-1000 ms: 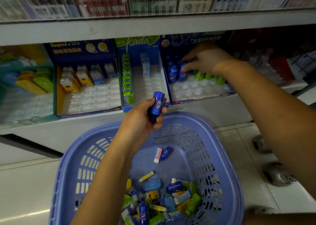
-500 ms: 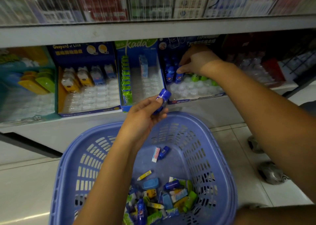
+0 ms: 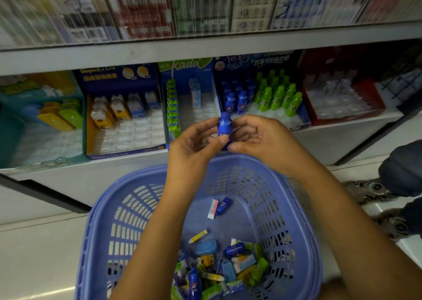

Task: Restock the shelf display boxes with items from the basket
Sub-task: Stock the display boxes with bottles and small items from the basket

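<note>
both hands are meeting just above the far rim of the basket point(image 3: 127, 219), and between them a small blue bottle point(image 3: 224, 126) is standing cap-up; the left hand point(image 3: 194, 144) is pinching its lower body between thumb and fingers, while the right hand point(image 3: 258, 140) is curling round its other side, thumb tip at the base. this is looking like a hand-over or a turning of the bottle before placing it. to do it well, the right hand should be taking a firm pinch on the body before the left is letting go, keeping the cap up and the label facing outward, then aiming for a free pocket beside the blue row point(image 3: 236, 101) in the blue display box point(image 3: 262, 64), beyond the basket and slightly to its right, and not among the green bottles point(image 3: 278, 94) sharing that box. inside the basket, at its near end, a heap of mixed items point(image 3: 219, 270) is waiting. beyond the basket the white shelf point(image 3: 68, 181) is carrying more half-filled boxes under dim light, an upper tier of blurred packets is hanging above them, and pale floor tiles point(image 3: 34, 254) are spreading to the basket's left, with a pair of sandals point(image 3: 374, 187) lying to its right
</note>
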Motion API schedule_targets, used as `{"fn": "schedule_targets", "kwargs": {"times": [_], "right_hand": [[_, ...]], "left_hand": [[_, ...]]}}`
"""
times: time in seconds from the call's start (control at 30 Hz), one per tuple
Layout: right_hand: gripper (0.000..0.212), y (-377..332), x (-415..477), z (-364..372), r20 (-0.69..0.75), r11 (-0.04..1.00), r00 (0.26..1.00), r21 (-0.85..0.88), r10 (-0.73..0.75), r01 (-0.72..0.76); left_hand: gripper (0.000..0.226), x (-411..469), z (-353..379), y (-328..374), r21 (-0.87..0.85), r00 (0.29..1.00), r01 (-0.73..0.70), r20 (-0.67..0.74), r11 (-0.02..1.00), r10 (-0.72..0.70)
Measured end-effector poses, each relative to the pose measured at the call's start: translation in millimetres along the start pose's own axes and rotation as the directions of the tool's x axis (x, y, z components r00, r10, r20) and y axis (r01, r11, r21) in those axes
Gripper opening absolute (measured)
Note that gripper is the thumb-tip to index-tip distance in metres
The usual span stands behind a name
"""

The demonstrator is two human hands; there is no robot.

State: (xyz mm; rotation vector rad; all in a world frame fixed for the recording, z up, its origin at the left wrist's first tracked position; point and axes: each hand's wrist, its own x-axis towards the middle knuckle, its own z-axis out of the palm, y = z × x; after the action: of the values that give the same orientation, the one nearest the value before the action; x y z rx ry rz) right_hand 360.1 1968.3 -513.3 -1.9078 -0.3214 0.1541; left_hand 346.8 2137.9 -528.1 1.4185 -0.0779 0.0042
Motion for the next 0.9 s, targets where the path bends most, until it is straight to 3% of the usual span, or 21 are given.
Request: {"fn": "schedule_targets", "kwargs": {"times": [0.13, 0.27, 0.43, 0.5, 0.6, 0.7, 0.77, 0.9], "right_hand": [[0.035, -2, 1, -4, -0.002, 0.998, 1.0, 0.054, 0.017, -0.017], [0.024, -13, 7, -23, -0.086, 0.993, 0.995, 0.111, 0.041, -0.031], [0.015, -21, 25, -43, -0.162, 0.995, 0.987, -0.093, 0.019, -0.034], [0.015, -11, 38, -58, -0.253, 0.972, 0.967, -0.227, 0.009, -0.069], [0.023, 14, 67, -73, -0.423, 0.91, 0.906, -0.374, 0.002, -0.177], [0.028, 34, 90, -73, -0.412, 0.84, 0.911, -0.481, 0.034, -0.249], [0.029, 38, 97, -71, -0.387, 0.793, 0.922, -0.557, 0.013, -0.246], [0.032, 30, 102, -74, -0.318, 0.702, 0.948, -0.674, 0.004, -0.229]], "left_hand": [[0.012, 5, 7, -4, 0.082, 0.998, 0.06, 0.005, 0.995, -0.061], [0.024, 11, 16, -8, 0.283, 0.997, -0.036, -0.051, 0.958, 0.052], [0.028, 20, 35, -14, 0.376, 0.99, -0.126, -0.008, 0.918, 0.139], [0.042, 22, 44, -20, 0.539, 0.983, -0.185, 0.087, 0.822, 0.164], [0.062, 22, 58, -36, 0.795, 0.936, -0.326, 0.347, 0.511, 0.058], [0.07, 21, 62, -51, 0.871, 0.896, -0.418, 0.442, 0.26, -0.042], [0.072, 21, 61, -56, 0.878, 0.894, -0.431, 0.447, 0.21, -0.038], [0.072, 23, 59, -58, 0.878, 0.891, -0.435, 0.452, 0.201, -0.043]]}}
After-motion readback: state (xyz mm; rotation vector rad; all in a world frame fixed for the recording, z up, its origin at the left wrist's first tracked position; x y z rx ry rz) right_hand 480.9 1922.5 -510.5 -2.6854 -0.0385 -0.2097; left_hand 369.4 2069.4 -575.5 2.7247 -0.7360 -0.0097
